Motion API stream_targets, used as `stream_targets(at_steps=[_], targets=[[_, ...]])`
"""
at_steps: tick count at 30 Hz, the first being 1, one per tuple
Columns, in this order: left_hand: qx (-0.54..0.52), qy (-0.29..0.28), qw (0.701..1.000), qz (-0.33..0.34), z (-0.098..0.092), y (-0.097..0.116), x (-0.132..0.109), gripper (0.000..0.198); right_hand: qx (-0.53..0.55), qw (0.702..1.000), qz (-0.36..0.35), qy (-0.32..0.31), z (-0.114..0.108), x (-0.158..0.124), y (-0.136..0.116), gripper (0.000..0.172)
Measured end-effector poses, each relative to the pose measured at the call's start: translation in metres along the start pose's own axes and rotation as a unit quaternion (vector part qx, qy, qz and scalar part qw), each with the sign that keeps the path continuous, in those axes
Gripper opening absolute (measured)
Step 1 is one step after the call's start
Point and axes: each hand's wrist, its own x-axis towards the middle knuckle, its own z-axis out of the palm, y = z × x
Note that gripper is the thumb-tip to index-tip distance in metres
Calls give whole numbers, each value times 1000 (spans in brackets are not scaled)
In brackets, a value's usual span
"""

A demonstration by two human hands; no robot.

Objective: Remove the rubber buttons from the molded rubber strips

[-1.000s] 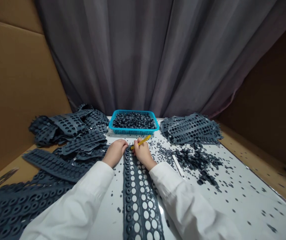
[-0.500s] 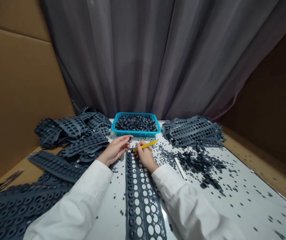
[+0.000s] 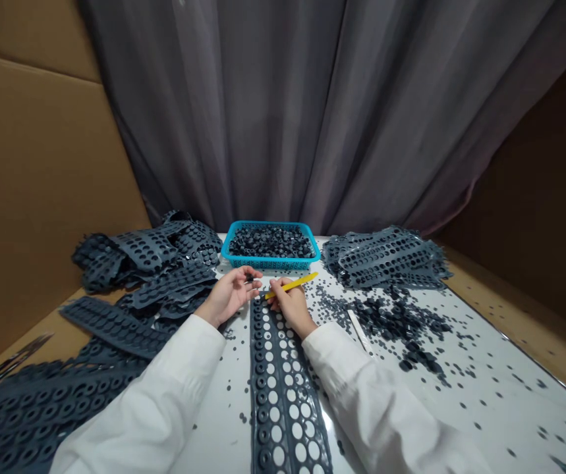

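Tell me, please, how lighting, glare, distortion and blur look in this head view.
Head view: light is dim and soft; a glare patch shines on the glossy table beside the strip; wide-angle distortion stretches the near sleeves; left hand, right hand and tool look sharp.

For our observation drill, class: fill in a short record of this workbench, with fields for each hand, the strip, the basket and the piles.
Strip: rubber strip lying between the sleeves, many holes empty.
Left hand: pinches a small dark ring near the strip's far end.
Right hand: grips a yellow tool, tip at the strip's far end.
Basket: blue basket of dark rings, beyond the hands.
Piles: heaped strips left, holed strips right, loose rings scattered right.
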Motion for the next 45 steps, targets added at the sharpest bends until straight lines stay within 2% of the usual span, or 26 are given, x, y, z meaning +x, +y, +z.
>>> stream_targets(at_steps=[3, 6, 11, 17, 23, 32, 38, 45], targets=[[76, 46, 996, 17, -7, -8, 6, 6, -6, 1000, 2, 15, 0, -1, -2, 32], [187, 73, 979, 40, -11, -16, 8, 6, -18, 1000, -5, 23, -1, -3, -3, 33], [373, 39, 924, 77, -12, -21, 2, 7, -41, 999, -24, 11, -1, -3, -3, 32], [488, -15, 867, 98, -13, -22, 0, 14, -70, 997, -37, -7, -1, -4, -4, 30], [532, -54, 835, 129, -13, -21, 1, 18, -119, 991, -54, -17, 1, -2, -3, 29], [570, -93, 800, 163, -14, -25, 4, 12, -177, 982, -65, -6, 4, -1, -4, 28], [566, -110, 800, 168, -15, -26, 4, 11, -185, 981, -65, -2, 3, 2, 2, 29], [534, -64, 824, 176, -15, -30, 3, 11, -189, 980, -65, -1, 2, 2, 4, 29]])
